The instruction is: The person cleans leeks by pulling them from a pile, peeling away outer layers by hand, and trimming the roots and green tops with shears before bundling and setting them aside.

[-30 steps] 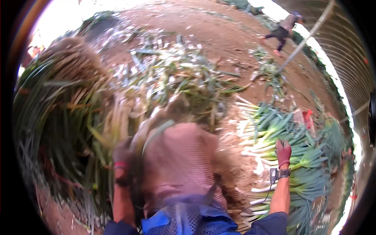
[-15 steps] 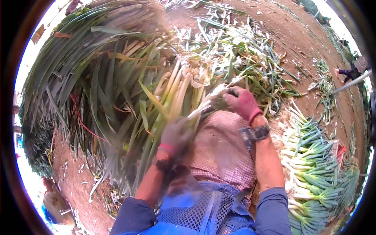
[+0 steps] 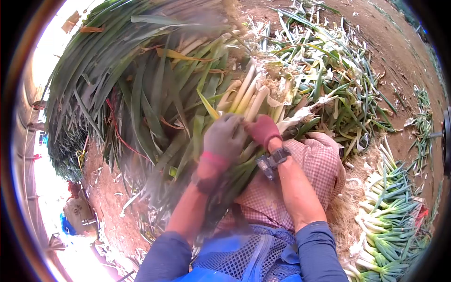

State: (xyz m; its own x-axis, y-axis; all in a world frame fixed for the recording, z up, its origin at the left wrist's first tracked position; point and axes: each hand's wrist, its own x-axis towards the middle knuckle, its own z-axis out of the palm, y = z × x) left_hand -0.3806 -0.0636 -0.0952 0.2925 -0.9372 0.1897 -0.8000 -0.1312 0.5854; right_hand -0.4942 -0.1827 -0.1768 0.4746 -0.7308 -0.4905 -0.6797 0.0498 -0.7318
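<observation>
Farm site: leeks on bare soil

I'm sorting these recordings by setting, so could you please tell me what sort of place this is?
Probably a farm's produce-trimming area: a big heap of leek-like plants, a pile of leaf scraps, and a row of cleaner stalks laid side by side.

Green leaves, pale yellow-white stalks, greyish left glove, maroon right glove, pink-and-white checked cloth

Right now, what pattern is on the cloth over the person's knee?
The cloth has small pinkish-red and white checks, best seen in the head view.
</observation>
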